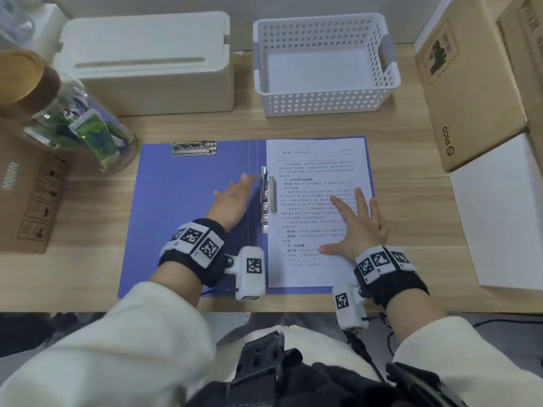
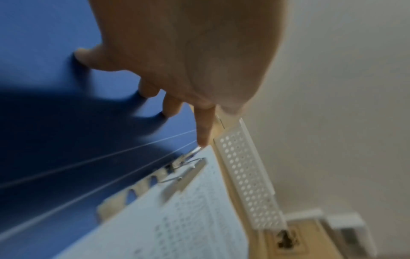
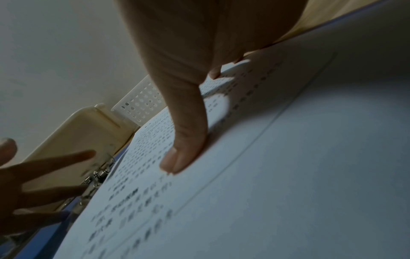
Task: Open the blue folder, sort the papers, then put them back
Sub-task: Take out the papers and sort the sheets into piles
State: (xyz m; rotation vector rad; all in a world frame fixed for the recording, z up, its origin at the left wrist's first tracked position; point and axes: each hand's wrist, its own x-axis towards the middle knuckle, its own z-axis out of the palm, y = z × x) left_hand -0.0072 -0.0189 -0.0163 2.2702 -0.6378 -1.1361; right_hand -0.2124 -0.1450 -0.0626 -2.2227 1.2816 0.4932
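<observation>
While the blue folder [image 1: 188, 218] lies open on the counter [image 1: 411, 201], the papers [image 1: 317, 212] sit on its right half under the flat, spread right hand [image 1: 360, 227]; the left hand [image 1: 232, 201], fingers straight, touches the metal clip [image 1: 266, 201] lever.

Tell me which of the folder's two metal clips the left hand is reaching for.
The long clip along the folder's spine, beside the papers. The left hand's forefinger tip meets its upper lever. The other clip, at the top edge, is untouched.
</observation>
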